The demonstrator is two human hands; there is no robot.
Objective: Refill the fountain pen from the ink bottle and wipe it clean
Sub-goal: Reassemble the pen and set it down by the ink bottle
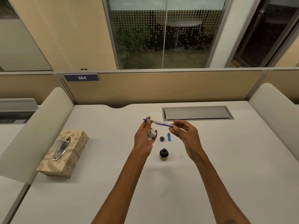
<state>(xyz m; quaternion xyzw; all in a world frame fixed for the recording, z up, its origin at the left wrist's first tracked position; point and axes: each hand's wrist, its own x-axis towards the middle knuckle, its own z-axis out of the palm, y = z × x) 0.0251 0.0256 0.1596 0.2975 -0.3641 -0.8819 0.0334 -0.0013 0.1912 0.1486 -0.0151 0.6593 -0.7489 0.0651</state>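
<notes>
A clear and blue fountain pen [160, 123] is held level above the white desk [226, 159], nib end pointing left. My left hand [144, 136] pinches the nib end with thumb and forefinger, and a crumpled white tissue [151, 135] with a dark ink stain sits in its palm. My right hand [184, 133] grips the pen's back end with its fingertips. On the desk below stand the open dark ink bottle [163, 154], its round cap [162, 139] and the blue pen cap [169, 136].
A patterned tissue box [64, 152] with a tissue sticking out stands at the left. A grey cable hatch [197, 112] is set into the desk at the back right. Padded dividers [40, 126] flank both sides and a partition panel closes the back.
</notes>
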